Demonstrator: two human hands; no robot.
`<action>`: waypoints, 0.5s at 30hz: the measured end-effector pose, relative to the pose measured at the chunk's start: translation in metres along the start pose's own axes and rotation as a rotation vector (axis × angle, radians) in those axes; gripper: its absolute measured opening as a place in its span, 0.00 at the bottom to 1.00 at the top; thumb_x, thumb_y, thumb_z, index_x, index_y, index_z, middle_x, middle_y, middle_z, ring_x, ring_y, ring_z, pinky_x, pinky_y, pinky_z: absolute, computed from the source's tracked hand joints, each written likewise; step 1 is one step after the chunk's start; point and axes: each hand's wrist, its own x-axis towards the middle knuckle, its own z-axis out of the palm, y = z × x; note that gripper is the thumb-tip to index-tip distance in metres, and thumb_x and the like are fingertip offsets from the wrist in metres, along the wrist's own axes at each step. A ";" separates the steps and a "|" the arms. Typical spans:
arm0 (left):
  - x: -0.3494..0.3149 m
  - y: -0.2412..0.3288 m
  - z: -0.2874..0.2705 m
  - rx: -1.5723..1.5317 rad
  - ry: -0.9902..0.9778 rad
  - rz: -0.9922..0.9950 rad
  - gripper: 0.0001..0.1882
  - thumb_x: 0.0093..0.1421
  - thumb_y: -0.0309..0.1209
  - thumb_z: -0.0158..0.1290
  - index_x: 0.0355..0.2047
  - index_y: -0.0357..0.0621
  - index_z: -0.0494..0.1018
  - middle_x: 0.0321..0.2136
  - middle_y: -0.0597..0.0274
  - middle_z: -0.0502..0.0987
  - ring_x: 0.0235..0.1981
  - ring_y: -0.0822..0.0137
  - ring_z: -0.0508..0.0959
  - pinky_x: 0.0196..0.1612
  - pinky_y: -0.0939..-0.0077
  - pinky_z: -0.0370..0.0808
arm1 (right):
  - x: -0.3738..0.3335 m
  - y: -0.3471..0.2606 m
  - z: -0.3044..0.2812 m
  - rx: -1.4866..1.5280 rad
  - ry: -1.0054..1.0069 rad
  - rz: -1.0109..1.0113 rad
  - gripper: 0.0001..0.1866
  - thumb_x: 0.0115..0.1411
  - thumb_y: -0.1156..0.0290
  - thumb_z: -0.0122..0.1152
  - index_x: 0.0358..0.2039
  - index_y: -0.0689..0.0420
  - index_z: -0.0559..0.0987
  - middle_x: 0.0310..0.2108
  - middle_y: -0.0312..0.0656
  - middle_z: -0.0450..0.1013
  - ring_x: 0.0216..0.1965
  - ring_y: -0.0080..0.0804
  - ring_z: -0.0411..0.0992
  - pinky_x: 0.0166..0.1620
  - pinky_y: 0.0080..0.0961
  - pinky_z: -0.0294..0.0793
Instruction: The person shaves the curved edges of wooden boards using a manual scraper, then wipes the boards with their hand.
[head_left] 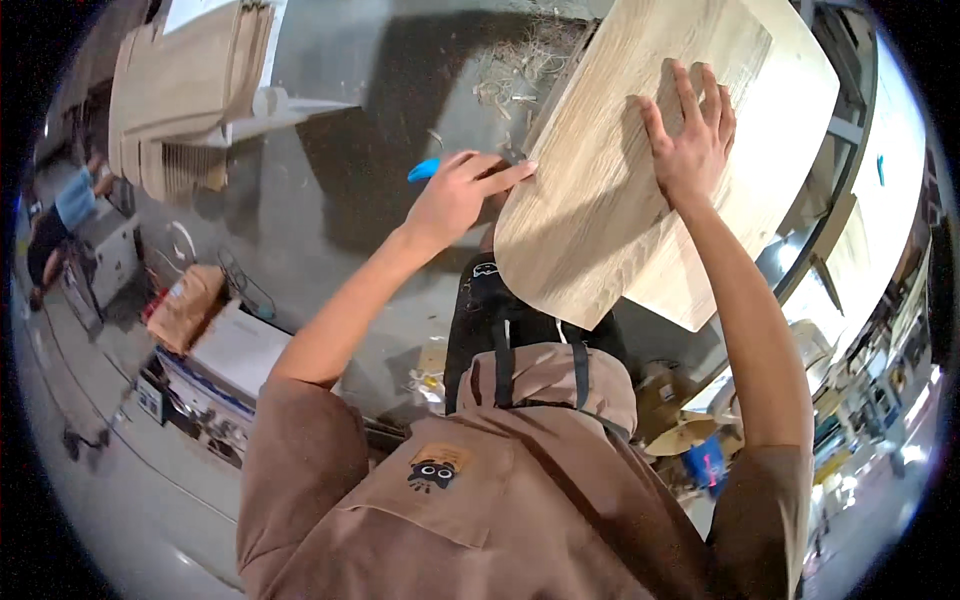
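A pale wood-grain board (575,230) with a rounded near end lies in front of me, over another pale panel (690,290). My right hand (692,150) rests flat on its upper face, fingers spread. At the board's left edge is my left hand (450,200), closed round a blue-handled tool (424,170) with its index finger stretched toward the edge. Only the tool's blue end shows behind the knuckles. My hand hides the rest, so its exact kind cannot be made out.
Thin shavings (520,75) lie scattered on the grey floor beyond my left hand. Stacked wooden panels (185,80) stand at the far left. A brown paper package (187,308) sits by a white box (245,350) at left. Another person (75,205) is at the far left edge.
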 end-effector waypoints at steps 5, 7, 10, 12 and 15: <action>-0.088 0.073 0.042 0.034 0.196 -0.238 0.31 0.67 0.20 0.54 0.67 0.58 0.83 0.47 0.53 0.85 0.48 0.47 0.82 0.55 0.54 0.80 | -0.002 0.004 0.002 0.046 0.029 -0.021 0.38 0.71 0.29 0.62 0.78 0.24 0.74 0.83 0.36 0.61 0.83 0.50 0.53 0.84 0.51 0.48; -0.119 0.123 0.079 0.102 0.259 -0.383 0.28 0.67 0.22 0.58 0.66 0.55 0.84 0.47 0.51 0.86 0.47 0.48 0.83 0.52 0.53 0.80 | -0.003 0.006 0.005 0.064 0.035 -0.009 0.39 0.71 0.27 0.60 0.78 0.24 0.74 0.83 0.36 0.61 0.83 0.50 0.52 0.84 0.51 0.47; -0.134 0.202 0.147 -0.146 0.250 -0.658 0.28 0.66 0.24 0.64 0.66 0.57 0.84 0.43 0.52 0.86 0.43 0.48 0.82 0.51 0.51 0.79 | -0.005 0.009 0.011 0.083 0.066 -0.024 0.39 0.72 0.24 0.55 0.78 0.25 0.73 0.83 0.37 0.59 0.84 0.50 0.50 0.85 0.51 0.44; -0.127 0.249 0.195 -0.302 0.261 -0.601 0.28 0.68 0.22 0.60 0.66 0.59 0.84 0.40 0.57 0.84 0.43 0.51 0.81 0.52 0.53 0.77 | -0.007 0.006 0.009 0.062 0.064 -0.023 0.42 0.71 0.22 0.53 0.80 0.24 0.71 0.84 0.38 0.58 0.85 0.51 0.51 0.85 0.52 0.45; -0.128 0.273 0.221 -0.117 0.283 -0.290 0.24 0.70 0.20 0.59 0.64 0.53 0.84 0.39 0.56 0.83 0.45 0.52 0.82 0.52 0.54 0.78 | -0.009 -0.016 -0.021 0.010 -0.047 -0.014 0.39 0.75 0.38 0.59 0.78 0.46 0.72 0.80 0.54 0.63 0.81 0.60 0.55 0.82 0.56 0.51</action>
